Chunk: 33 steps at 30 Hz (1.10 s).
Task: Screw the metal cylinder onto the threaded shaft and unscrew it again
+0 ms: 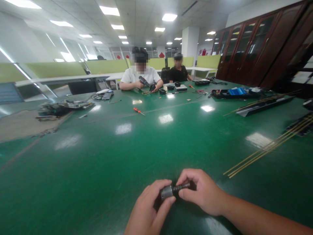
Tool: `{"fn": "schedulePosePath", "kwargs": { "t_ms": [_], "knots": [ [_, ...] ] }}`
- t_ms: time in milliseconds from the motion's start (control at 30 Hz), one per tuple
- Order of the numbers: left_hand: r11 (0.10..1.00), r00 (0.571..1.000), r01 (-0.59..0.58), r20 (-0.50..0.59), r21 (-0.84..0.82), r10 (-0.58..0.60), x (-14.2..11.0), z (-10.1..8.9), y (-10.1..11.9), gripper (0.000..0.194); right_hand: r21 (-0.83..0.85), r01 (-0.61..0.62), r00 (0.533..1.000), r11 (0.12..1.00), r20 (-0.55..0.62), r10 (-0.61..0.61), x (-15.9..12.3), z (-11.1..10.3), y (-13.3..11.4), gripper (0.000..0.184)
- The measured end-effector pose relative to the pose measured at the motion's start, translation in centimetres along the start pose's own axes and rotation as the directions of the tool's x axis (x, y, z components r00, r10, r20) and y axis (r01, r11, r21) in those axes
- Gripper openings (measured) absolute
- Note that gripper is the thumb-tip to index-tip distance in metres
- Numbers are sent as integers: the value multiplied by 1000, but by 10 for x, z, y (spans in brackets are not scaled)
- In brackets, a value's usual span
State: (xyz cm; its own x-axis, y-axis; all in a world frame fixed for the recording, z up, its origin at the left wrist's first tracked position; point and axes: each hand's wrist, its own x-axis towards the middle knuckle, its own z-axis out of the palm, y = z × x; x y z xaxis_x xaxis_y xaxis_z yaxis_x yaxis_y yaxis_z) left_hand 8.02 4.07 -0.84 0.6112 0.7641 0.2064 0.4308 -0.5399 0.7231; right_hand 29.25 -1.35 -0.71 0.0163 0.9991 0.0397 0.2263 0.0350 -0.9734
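Observation:
Just above the green tabletop, near its front edge, is a dark metal cylinder with a narrow ridged shaft. My left hand grips its wide grey end between thumb and fingers. From the other side, my right hand pinches the thin shaft near its tip. The part lies almost level, its shaft pointing right and slightly up. My fingers cover some of the shaft's end, and the exact kind of part cannot be made out.
Thin brass-coloured rods lie to the right, beside a long metal channel. An orange screwdriver rests mid-table. Circuit boards are piled at left. Across the table, a person in white holds a power tool; another person sits beyond.

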Motion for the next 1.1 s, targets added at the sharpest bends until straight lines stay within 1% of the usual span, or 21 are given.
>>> {"fn": "schedulePosePath", "kwargs": {
  "t_ms": [200,467,667,900,1100],
  "knots": [
    [1000,1000,6,8,4,-6,0,2,-1,28,4,11,1000,1000,8,-11,0,0,2,6],
    [1000,1000,9,15,14,-10,-1,2,-7,30,23,-10,1000,1000,5,10,1,0,2,10],
    [1000,1000,17,17,3,-18,0,1,-3,28,71,-22,1000,997,19,21,1,0,1,12],
    [1000,1000,4,17,-1,-4,-1,1,-3,29,65,-7,1000,998,13,6,1,0,1,12],
    [1000,1000,10,15,2,-10,-1,1,-2,28,80,-20,1000,997,16,18,0,-1,2,12]
  ]
}}
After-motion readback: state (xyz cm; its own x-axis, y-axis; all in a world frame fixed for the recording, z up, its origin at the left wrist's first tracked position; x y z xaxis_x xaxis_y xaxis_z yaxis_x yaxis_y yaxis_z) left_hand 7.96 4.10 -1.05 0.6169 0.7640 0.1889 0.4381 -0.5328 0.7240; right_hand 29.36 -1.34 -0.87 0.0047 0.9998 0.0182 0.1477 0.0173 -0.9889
